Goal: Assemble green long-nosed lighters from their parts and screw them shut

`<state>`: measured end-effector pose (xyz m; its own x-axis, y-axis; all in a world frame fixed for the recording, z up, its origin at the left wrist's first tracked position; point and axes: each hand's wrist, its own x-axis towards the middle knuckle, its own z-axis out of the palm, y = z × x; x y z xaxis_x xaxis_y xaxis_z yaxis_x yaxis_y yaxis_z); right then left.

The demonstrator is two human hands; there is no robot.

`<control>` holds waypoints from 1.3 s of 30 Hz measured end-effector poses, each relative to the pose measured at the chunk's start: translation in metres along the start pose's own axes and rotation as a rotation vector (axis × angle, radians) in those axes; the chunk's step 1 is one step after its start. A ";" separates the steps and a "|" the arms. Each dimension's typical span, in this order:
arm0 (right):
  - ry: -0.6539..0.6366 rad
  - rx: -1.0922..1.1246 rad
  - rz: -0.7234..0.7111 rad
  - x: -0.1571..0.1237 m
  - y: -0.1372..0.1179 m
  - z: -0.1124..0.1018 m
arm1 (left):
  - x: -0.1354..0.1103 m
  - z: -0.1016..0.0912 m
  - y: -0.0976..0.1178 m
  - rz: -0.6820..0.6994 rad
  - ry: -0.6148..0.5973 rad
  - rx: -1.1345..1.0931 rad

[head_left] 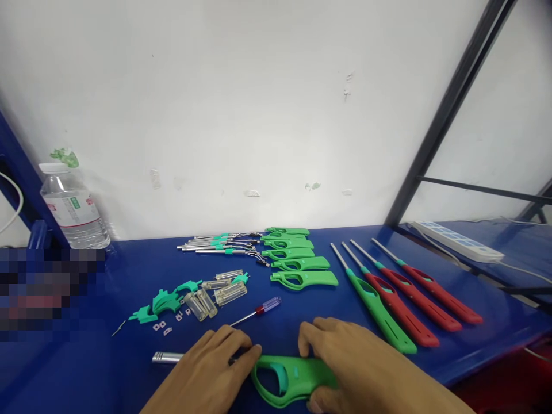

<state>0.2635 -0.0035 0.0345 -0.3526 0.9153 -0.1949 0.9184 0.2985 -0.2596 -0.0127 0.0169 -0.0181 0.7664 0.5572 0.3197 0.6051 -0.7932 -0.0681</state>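
A green utility lighter [297,374] with a teal trigger lies near the table's front edge, its metal tube [166,357] pointing left. My left hand [211,365] is closed around the tube close to where it meets the handle, hiding that joint. At the other end, my right hand [345,362] grips the rear of the green handle between thumb and fingers. Just beyond my left hand lies a screwdriver [268,306] with a red and purple handle. Clear fuel tanks [230,293], teal triggers [166,302] and small metal pieces [164,326] are scattered behind it.
Several green handle shells [304,279] line the back beside metal tubes with wires [215,250]. One green lighter [382,313] and three red lighters [426,293] lie at the right. A water bottle [75,213] stands back left; a power strip [459,241] sits beyond the black frame.
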 end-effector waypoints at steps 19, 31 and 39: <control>-0.100 0.057 0.123 0.008 0.000 -0.005 | -0.002 0.008 -0.002 -0.013 0.006 0.003; -0.100 -0.190 0.096 0.016 -0.020 -0.014 | 0.001 0.021 -0.006 -0.076 0.021 -0.085; -0.071 -0.217 0.086 0.018 -0.022 -0.017 | -0.006 0.024 -0.005 -0.070 0.014 -0.068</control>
<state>0.2404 0.0108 0.0524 -0.2763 0.9208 -0.2752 0.9599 0.2785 -0.0318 -0.0154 0.0229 -0.0421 0.7196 0.6084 0.3346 0.6405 -0.7677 0.0185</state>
